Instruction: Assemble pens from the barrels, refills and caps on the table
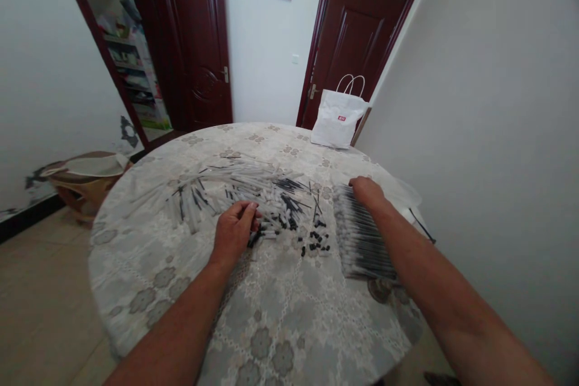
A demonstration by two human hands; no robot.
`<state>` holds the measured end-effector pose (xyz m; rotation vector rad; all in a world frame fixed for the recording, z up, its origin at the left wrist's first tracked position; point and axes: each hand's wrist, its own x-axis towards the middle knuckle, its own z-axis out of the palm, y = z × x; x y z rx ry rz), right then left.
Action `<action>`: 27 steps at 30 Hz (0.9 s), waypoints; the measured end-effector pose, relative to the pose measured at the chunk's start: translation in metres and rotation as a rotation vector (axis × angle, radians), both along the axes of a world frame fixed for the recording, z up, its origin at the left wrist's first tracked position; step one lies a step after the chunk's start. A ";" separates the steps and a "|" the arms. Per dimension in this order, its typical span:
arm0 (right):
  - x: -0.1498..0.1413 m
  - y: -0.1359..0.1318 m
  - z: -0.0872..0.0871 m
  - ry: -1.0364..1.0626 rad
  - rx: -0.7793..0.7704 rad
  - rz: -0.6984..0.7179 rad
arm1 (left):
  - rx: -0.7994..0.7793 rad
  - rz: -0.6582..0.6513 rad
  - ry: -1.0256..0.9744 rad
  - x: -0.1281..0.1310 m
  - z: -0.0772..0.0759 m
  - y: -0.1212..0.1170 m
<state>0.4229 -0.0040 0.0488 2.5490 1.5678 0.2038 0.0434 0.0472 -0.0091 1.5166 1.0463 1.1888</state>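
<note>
My left hand (pixel 235 226) is over the near edge of a loose pile, thumb and fingers pinched together. Whatever they grip, if anything, is hidden. The pile holds translucent whitish tubes (pixel 248 176) like pen barrels and thin black sticks (pixel 289 184) like refills. Small black caps (pixel 316 242) lie scattered between the hands. At the right, my right hand (pixel 365 189) bends closed over the far end of a flat row of pen-like sticks (pixel 362 235), laid side by side with pale ends to the left. Its fingertips are mostly hidden.
Everything lies on a round table with a grey floral cloth (pixel 257 344). A white paper bag (pixel 339 120) stands at the far right edge. Clear plastic sheeting (pixel 404 196) lies beyond the row. A wooden stool (pixel 85 184) stands left of the table; a wall (pixel 488 102) rises at the right.
</note>
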 end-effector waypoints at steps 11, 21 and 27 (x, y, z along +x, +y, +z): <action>-0.147 -0.004 -0.025 0.166 0.053 0.272 | -0.038 0.013 -0.062 0.002 -0.004 0.001; -0.187 0.003 -0.047 0.266 0.134 0.316 | -0.060 0.065 -0.133 -0.002 -0.002 0.003; -0.215 -0.010 -0.056 0.218 0.138 0.382 | -0.082 0.072 -0.154 -0.003 -0.003 0.005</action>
